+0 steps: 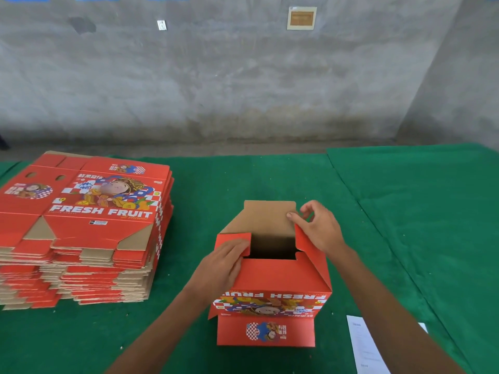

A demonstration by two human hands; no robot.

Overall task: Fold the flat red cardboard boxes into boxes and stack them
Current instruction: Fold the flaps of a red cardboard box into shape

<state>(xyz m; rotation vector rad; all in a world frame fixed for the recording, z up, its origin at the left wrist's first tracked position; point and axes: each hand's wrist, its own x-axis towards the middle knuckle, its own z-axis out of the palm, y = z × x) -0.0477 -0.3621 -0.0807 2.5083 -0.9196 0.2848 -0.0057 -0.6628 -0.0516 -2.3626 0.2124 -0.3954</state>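
Green surface (270, 179), tall flat stack (81, 225) untouched; first box (272, 276) half-folded, left hand (226, 263) pressing one flap, right hand (318, 228) pinching another.

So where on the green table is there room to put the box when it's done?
Bare green cloth lies right of the red box, past the right hand, and behind the box up to the wall. The left side is crowded by the stack of flat boxes; a white paper sits near right.
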